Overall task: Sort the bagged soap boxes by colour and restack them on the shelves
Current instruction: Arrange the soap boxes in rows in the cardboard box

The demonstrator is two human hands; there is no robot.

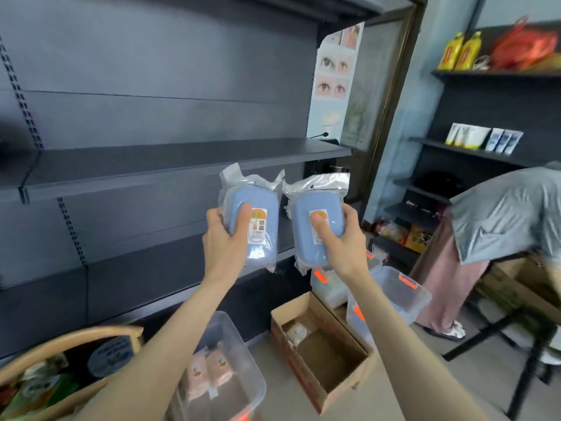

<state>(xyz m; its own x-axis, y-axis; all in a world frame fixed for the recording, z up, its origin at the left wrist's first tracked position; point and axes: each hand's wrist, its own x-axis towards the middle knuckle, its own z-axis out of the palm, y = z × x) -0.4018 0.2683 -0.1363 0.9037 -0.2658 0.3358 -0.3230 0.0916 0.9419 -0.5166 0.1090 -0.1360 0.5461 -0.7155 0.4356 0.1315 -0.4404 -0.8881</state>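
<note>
My left hand (226,235) grips a blue soap box in a clear bag (262,226), thumb across its front. My right hand (341,238) grips a second bagged blue soap box (306,235), thumb on its label. Both boxes are held upright, side by side, in front of the right end of the dark grey shelves (170,165). Below, a clear plastic bin (243,357) holds two pink bagged soap boxes (209,372). An open cardboard box (321,347) on the floor has one pale bagged box (296,332) in a corner.
A wicker basket (60,369) with packets sits at the lower left. More clear bins with orange latches (394,293) stand by the cardboard box. A person in a grey shirt (504,214) bends over at the right, near a black stool (522,338) and another shelf unit (473,147).
</note>
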